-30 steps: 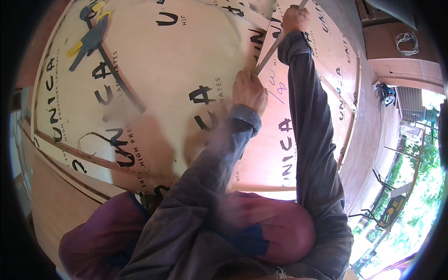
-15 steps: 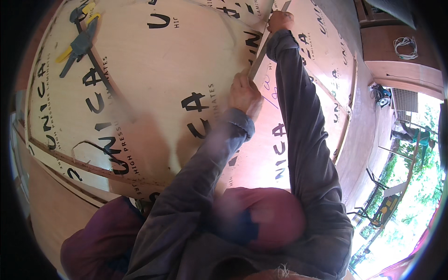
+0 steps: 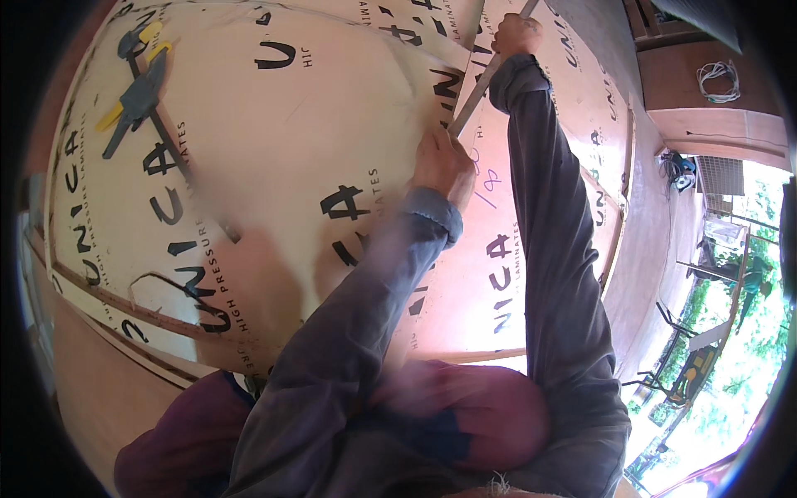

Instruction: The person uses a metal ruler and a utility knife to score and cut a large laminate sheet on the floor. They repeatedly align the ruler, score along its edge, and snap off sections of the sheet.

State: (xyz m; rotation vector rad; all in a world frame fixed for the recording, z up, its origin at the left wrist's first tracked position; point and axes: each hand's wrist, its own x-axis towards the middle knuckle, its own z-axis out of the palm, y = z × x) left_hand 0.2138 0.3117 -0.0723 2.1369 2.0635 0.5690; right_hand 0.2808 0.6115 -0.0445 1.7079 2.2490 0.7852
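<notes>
My right hand [image 3: 516, 35] is closed on a long, thin strip [image 3: 475, 101], narrow and greyish-brown, that slants away from me toward the far right. My left hand [image 3: 446, 168] is closed at the strip's nearer end, its fingers curled over it. Whether the strip is wood or metal I cannot tell. Beneath both hands lies a big pale laminate sheet [image 3: 349, 124] printed with large black lettering. Purple handwritten marks [image 3: 488, 181] show on it to the right of my left hand. My own sleeves hide part of the sheet.
A grey and yellow bar clamp [image 3: 143, 93] lies on the sheet at the left. Thin wooden edging [image 3: 174, 319] runs along the sheet's near left side. At the right are a coiled white cable [image 3: 719, 83], a blue power tool [image 3: 681, 173] and a person [image 3: 754, 278] outside.
My right hand has shifted slightly right and nearer, and the strip has tilted a little with it. My left hand has moved slightly nearer. The view has shifted a little.
</notes>
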